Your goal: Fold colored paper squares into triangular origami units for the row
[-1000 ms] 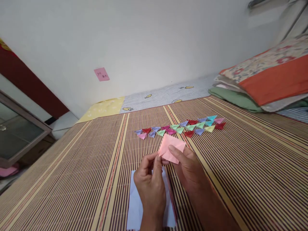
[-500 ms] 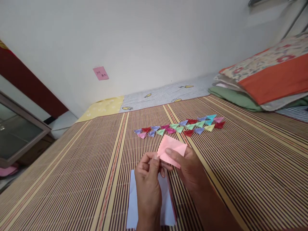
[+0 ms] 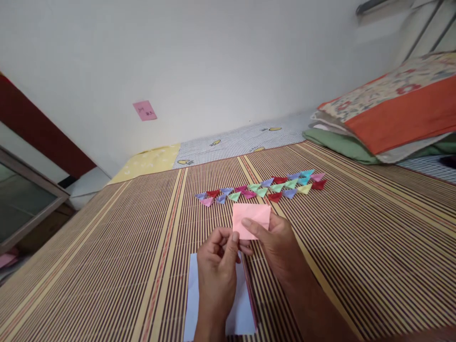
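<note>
Both my hands hold a small pink paper sheet above a striped bamboo mat. My right hand pinches its lower edge with the thumb on top. My left hand is curled, its thumb and fingertips at the sheet's lower left corner. Under my wrists lies a stack of pale lavender paper sheets with a pink edge showing at its right side. Beyond the pink sheet, a row of several small folded paper triangles in red, green, purple, blue and pink lies on the mat.
Folded blankets and an orange patterned pillow are piled at the right. A white wall with a pink note stands behind. A yellow and checked sheet lies at the mat's far edge. A glass panel is at the left.
The pink sheet has turned from tilted to nearly level and flatter in my hands. My hands stay in about the same place.
</note>
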{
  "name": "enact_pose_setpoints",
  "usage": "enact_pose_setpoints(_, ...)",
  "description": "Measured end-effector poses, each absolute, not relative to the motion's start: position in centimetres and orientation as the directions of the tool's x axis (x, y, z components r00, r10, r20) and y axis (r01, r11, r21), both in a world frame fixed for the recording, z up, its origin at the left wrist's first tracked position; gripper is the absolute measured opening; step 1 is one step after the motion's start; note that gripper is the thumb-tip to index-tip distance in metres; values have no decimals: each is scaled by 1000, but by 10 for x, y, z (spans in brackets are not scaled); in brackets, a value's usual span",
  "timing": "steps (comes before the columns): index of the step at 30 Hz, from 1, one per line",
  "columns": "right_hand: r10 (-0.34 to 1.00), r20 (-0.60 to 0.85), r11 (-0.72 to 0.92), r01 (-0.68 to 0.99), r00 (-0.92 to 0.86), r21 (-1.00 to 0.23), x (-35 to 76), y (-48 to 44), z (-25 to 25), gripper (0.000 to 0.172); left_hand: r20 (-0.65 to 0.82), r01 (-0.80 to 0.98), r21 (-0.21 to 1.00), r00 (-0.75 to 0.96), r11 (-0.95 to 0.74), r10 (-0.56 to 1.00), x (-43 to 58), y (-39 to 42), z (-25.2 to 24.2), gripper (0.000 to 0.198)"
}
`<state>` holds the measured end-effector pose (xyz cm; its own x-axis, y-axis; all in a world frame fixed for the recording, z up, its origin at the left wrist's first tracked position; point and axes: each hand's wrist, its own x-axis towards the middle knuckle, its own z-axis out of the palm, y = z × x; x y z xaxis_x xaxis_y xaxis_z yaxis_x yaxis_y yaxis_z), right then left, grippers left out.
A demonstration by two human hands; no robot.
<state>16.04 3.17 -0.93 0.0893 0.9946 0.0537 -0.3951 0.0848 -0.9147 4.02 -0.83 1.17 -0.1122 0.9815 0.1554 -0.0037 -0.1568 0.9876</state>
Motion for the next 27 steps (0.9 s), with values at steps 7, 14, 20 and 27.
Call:
enact_pose_setpoints(7, 996, 67, 84, -384, 58, -919, 172, 32, 2, 26, 126, -90, 988, 4, -126, 992, 46, -5, 6, 22)
enact_pose_setpoints(14, 982, 190, 188, -238, 14, -953, 183, 30, 8, 11, 113, -155, 981, -6, -112, 994, 53, 0, 2, 22)
enact_pose_setpoints(20, 923, 385, 374, 216, 13, -902, 187, 26, 10, 10, 19, -132, 991, -86, -31, 996, 40, 0, 6, 32)
enact_pose_setpoints(27, 803, 575, 590, 353, -159, -726, 186, 21, 14, 13, 13, -189, 981, -182, -48, 983, 22, -8, 20, 47)
